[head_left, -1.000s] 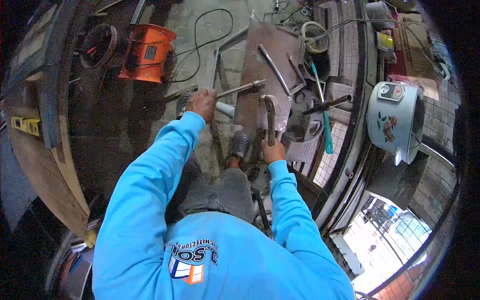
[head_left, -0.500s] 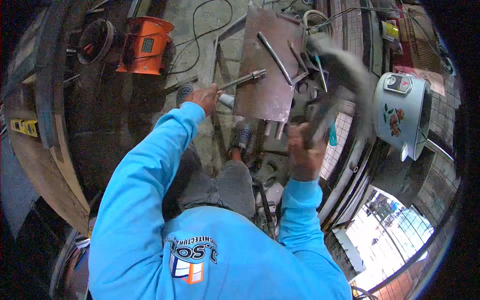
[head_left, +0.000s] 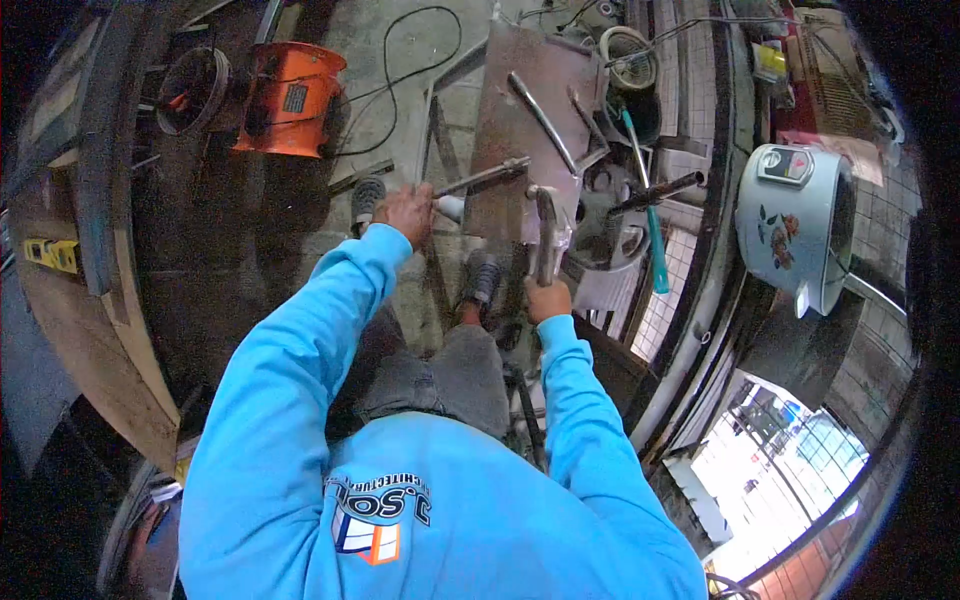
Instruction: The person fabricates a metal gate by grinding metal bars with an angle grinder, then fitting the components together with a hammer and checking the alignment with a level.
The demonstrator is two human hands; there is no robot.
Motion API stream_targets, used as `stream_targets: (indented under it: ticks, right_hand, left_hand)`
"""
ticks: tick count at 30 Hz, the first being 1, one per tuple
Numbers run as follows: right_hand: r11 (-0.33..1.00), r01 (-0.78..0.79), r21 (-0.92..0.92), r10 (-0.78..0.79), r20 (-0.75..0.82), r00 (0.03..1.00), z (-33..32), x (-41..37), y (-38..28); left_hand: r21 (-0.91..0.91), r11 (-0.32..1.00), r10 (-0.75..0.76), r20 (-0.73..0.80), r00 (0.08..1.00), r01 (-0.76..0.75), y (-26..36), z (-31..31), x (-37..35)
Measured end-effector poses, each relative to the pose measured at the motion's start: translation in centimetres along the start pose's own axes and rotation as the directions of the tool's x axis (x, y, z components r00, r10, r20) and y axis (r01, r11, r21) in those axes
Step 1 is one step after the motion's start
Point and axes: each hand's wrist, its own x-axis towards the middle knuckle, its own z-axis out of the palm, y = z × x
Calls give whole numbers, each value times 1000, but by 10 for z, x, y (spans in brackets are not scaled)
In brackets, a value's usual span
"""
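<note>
Steelwork fills the middle of the view: a rusty steel plate (head_left: pixel 525 110) lies on the concrete floor (head_left: pixel 400 60) at twelve o'clock from the person's knees. The left hand (head_left: pixel 405 212) is clamped round the near end of a steel rod (head_left: pixel 487 176), which runs from that fist toward two o'clock and rests its far end on the plate. The right hand (head_left: pixel 548 298), at four o'clock from the left, is closed on the handle of a hammer (head_left: pixel 545 230). The tool points toward twelve, its head at the plate's near edge just beside the rod's tip, though whether they touch cannot be told. The rod looks stiff, heavy for its thickness and likely to jar or twist under a blow, so a firm grip well back from the tip suits it. The hammer is best held low on the handle, as here. An orange blower (head_left: pixel 290 100) sits at ten o'clock, a flowered rice cooker (head_left: pixel 795 225) at three.
</note>
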Motion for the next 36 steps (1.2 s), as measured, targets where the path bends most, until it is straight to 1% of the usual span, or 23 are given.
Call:
stream_targets:
  ticks: [2,3,5,6,7,10,13,15,16,18,20,21,22,23,24,25,26,27,29,32,34,35,36]
  right_hand:
    - [1000,-24,4,24,39,999,-5,-7,2]
    - [998,2,-66,-1,20,1000,-7,-7,3]
    - [999,-49,15,48,82,995,-18,-12,-6]
    - [996,-76,52,70,109,992,-22,-13,-7]
    - [999,-32,-25,34,94,995,-20,-12,-6]
    - [994,105,20,-105,-12,994,-13,-12,6]
    - [997,4,81,-13,121,993,-42,-21,-21]
    - [957,179,228,-183,0,983,-78,-49,-60]
    - [920,267,288,-259,-65,964,-89,-59,-72]
    - [735,470,488,-428,-204,881,-97,-66,-74]
    - [526,560,640,-475,-326,818,-88,-61,-76]
    - [436,558,707,-454,-363,814,-68,-55,-78]
    - [505,576,642,-438,-384,813,-45,-39,-67]
    - [774,552,311,-440,-362,821,-20,-18,-42]
    - [892,450,-38,-442,-282,852,-6,-5,-25]
    - [912,408,-43,-407,-207,889,-3,0,-16]
    - [917,395,61,-379,-180,908,-4,0,-10]
    - [929,353,111,-341,-113,933,-20,7,-29]
    - [969,156,193,-171,62,983,-63,-25,-53]
    - [940,335,57,-326,-125,937,-82,-28,-56]
    - [942,309,132,-301,-76,951,-101,-47,-80]
    - [931,316,182,-308,-71,949,-102,-50,-84]
    - [918,323,230,-316,-66,946,-105,-55,-89]
  left_hand:
    - [-55,996,73,-30,997,-75,-20,32,5]
    - [-84,995,54,51,997,-50,-18,29,1]
    - [-139,990,37,206,978,-8,-5,7,0]
    - [-154,988,49,219,974,-15,1,-1,-2]
    - [-169,985,58,231,971,-19,3,-9,-4]
    - [-171,985,67,289,955,-17,0,-5,-2]
    - [-151,989,47,340,939,5,1,-9,1]
    - [-129,992,49,333,942,-6,5,-16,-4]
    - [-136,991,46,323,945,-1,5,-14,-5]
    - [-150,989,34,304,952,12,4,-10,-7]
    - [-168,986,37,275,961,10,-1,8,-4]
    - [-175,985,39,263,964,8,-5,14,-3]
    - [-180,984,43,266,963,6,-7,15,-2]
    - [-188,982,47,269,962,5,-7,14,-2]
    - [-198,980,51,264,963,2,-5,11,-1]
    - [-176,984,31,260,965,16,-1,4,0]
    - [-148,989,12,251,968,26,1,-5,2]
    - [-126,991,-19,246,969,51,1,-8,1]
    - [-137,990,-11,210,978,41,-6,11,-18]
    - [-127,991,44,-2,999,-44,-12,5,-7]
    - [-87,994,53,-130,990,-65,-12,-7,-20]
    - [-85,996,-25,-38,999,22,-8,-14,-21]
    - [-82,996,-20,-16,1000,19,-12,-12,-22]
